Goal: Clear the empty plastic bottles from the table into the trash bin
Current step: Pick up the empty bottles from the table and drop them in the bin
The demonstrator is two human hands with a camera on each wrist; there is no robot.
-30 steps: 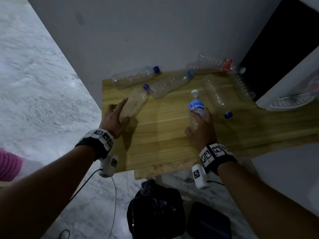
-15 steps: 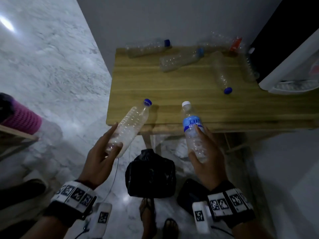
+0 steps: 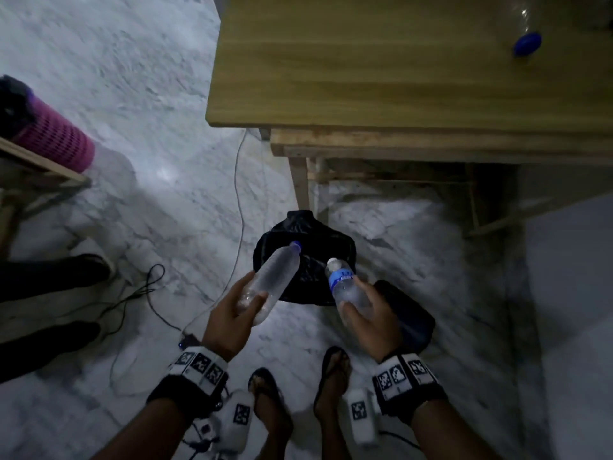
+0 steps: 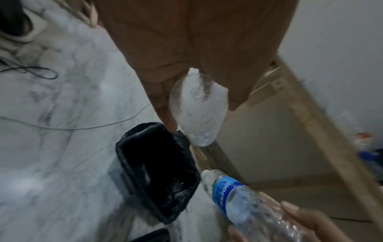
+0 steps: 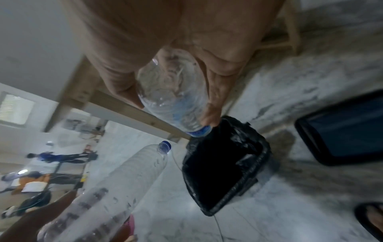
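Observation:
My left hand grips a clear blue-capped bottle by its base; the same bottle fills the left wrist view. My right hand grips a blue-labelled, white-capped bottle, seen from behind as the labelled bottle. Both bottles point neck-first at the black-bagged trash bin on the floor, just above its near rim. The bin's open mouth shows dark. One more blue-capped bottle lies on the wooden table at top right.
A dark lid or tray lies on the floor right of the bin. My sandalled feet stand below. Cables run over the marble floor. A pink basket and another person's legs are at left.
Both hands lifted their bottles off the table and brought them down and together over the bin. The view tilted down, so most of the tabletop left the frame.

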